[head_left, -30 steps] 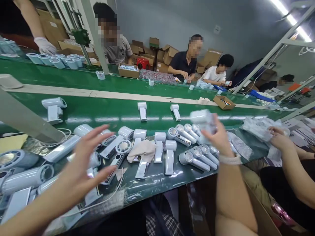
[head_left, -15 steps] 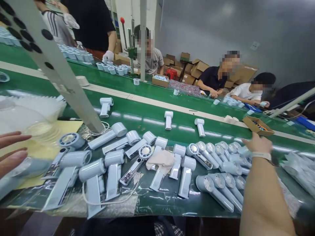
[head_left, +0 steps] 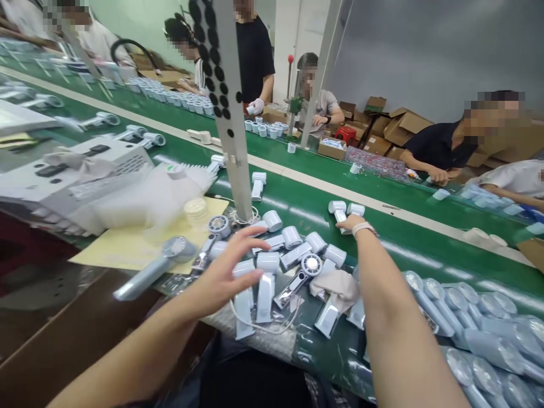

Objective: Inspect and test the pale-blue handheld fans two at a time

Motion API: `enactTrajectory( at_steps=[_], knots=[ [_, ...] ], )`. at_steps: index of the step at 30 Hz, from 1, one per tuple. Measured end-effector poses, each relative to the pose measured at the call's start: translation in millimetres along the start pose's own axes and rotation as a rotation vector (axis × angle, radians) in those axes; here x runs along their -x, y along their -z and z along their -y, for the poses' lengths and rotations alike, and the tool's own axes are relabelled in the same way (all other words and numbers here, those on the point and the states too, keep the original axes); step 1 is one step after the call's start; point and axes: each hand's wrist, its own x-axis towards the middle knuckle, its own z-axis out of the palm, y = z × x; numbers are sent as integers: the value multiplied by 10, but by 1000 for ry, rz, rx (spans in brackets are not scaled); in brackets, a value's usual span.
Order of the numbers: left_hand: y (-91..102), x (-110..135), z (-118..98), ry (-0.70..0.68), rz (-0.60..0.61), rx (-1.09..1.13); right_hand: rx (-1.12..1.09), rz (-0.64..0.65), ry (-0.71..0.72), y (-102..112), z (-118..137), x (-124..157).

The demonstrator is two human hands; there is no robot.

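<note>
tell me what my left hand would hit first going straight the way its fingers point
Likely the nearest fan, lying just past the fingertips of the left hand; the hand's height above it is unclear.

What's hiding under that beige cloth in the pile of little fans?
The beige cloth lies on a pale blue handheld fan. Only its handle pokes out below. The fan's head is covered, and whether more fans lie beneath cannot be seen.

Head cam, fwd-down over conveyor belt (head_left: 297, 207), close.
</note>
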Motion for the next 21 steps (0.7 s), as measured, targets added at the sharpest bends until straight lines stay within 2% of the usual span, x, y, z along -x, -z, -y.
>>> enactTrajectory(
  at_steps=[1,2,5,6,7,9,11,13,14,15,17,19,21],
  knots=[
    [-149,-46,-44,40,114,130,11,32,-7,53,107,59],
    [-305,-101,-84,70,143,337,14,56,-1,103,197,149],
    [-747,-282,-161,341,130,909,-31,60,117,149,417,655],
    [-865,-331,-177,403,104,1032,-50,35,179,119,485,899],
    [-959,-367,-190,402,60,1130,-67,-10,251,72,548,1167],
    [-1074,-393,-208,329,-33,1248,-113,-219,446,-51,636,1711],
    [-1100,-360,-198,281,-66,1300,-204,-342,569,-184,627,2163],
    [-1074,-287,-152,326,5,1310,-354,-284,603,-342,524,2443],
    [-1052,-246,-119,357,52,1299,-419,-264,565,-446,458,2514],
    [-1030,-207,-83,374,83,1278,-449,-263,500,-574,400,2546],
    [-983,-148,-11,351,70,1215,-350,-393,336,-893,342,2532],
    [-928,-122,51,274,-20,1134,-149,-439,296,-1231,376,2490],
    [-859,-119,98,204,-94,1049,-60,-454,305,-1466,460,2492]
  ],
)
